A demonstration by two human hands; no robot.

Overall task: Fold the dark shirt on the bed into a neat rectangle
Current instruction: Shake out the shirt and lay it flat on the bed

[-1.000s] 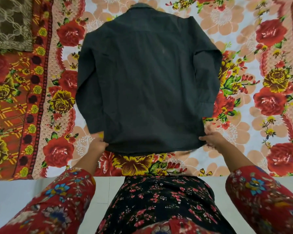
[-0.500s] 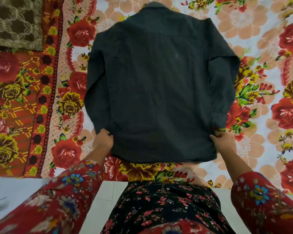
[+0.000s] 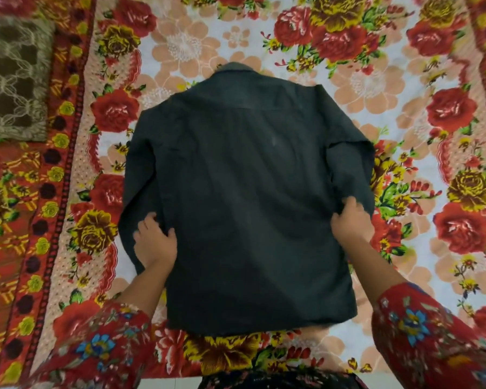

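The dark shirt [image 3: 250,197] lies back-up on the bed, collar at the far end, hem near me. Both long sleeves run down along its sides. My left hand [image 3: 155,240] holds the shirt's left edge beside the left sleeve, thumb on the back panel, fingers curled into the cloth. My right hand [image 3: 351,220] grips the right edge where the sleeve meets the body, bunching the fabric into small creases. Both hands sit about midway up the shirt's sides.
A floral bedspread [image 3: 432,136] in red, yellow and peach covers the bed. A brown patterned cushion [image 3: 14,77] lies at the far left. The bed's near edge [image 3: 180,377] runs just below the hem, with my dark floral clothing behind it.
Both hands have moved up from the hem corners to the middle of the shirt's sides. The camera has moved, so the collar and more bedspread beyond it show.
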